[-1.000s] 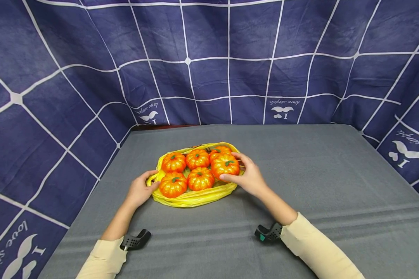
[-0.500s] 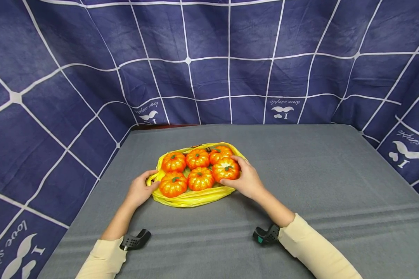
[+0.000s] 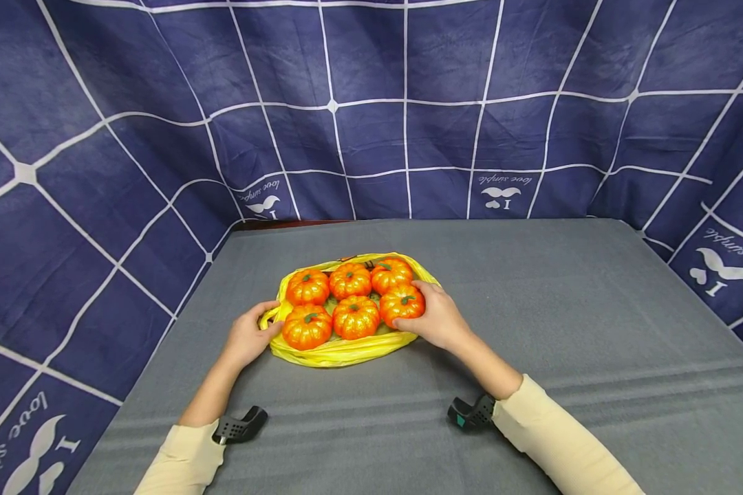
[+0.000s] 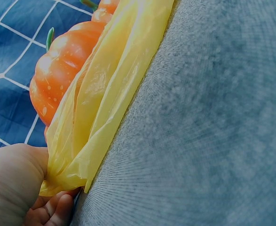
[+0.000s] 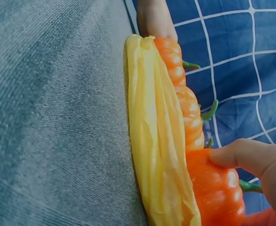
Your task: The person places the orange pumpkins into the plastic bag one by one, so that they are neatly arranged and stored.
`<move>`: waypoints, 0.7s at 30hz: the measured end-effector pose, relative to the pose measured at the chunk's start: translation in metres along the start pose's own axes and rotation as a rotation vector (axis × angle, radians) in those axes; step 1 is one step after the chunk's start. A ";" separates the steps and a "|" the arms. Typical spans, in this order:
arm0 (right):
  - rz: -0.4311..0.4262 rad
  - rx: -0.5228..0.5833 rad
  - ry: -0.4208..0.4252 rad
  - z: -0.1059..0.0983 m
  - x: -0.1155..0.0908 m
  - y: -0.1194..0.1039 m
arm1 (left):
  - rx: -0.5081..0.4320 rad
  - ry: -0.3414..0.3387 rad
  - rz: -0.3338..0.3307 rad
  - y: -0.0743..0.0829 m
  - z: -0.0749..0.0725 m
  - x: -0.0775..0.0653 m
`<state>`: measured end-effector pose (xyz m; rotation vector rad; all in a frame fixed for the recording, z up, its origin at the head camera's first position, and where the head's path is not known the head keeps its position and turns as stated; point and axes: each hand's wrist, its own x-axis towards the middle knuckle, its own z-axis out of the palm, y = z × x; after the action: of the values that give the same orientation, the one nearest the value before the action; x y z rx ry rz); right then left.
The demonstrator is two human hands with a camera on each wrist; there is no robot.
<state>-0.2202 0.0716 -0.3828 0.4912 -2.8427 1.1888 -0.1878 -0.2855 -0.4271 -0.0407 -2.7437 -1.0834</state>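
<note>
A yellow plastic bag [image 3: 340,355] sits with its mouth spread wide around several small orange pumpkins [image 3: 356,316] with green stems, set in two rows. My left hand [image 3: 248,337] pinches the bag's left edge; in the left wrist view the thumb and fingers meet on the gathered yellow plastic [image 4: 74,174]. At the front right corner of the bag, my right hand [image 3: 442,320] holds a pumpkin [image 3: 401,302], thumb on its near side and fingers on its far side. The right wrist view shows the thumb on that pumpkin's skin [image 5: 215,186], which rises above the bag's rim.
Grey cloth covers the table [image 3: 532,295] under the bag. Behind and at both sides hangs a dark blue curtain [image 3: 371,137] with white grid lines. Black wrist mounts [image 3: 241,425] sit on both forearms.
My right hand has lowered its pumpkin into the front right spot, turning it slightly; the pumpkin behind shows more fully. The left hand has stayed at the bag's left edge.
</note>
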 end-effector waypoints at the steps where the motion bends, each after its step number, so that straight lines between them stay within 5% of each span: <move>1: 0.003 -0.007 -0.004 0.000 0.000 0.000 | 0.000 -0.002 -0.002 0.000 0.000 0.000; 21: 0.025 -0.139 -0.149 -0.012 0.015 -0.012 | -0.007 -0.005 -0.021 0.004 -0.001 -0.001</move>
<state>-0.2323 0.0678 -0.3635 0.5609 -3.0377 0.9883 -0.1864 -0.2829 -0.4241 -0.0152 -2.7510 -1.0998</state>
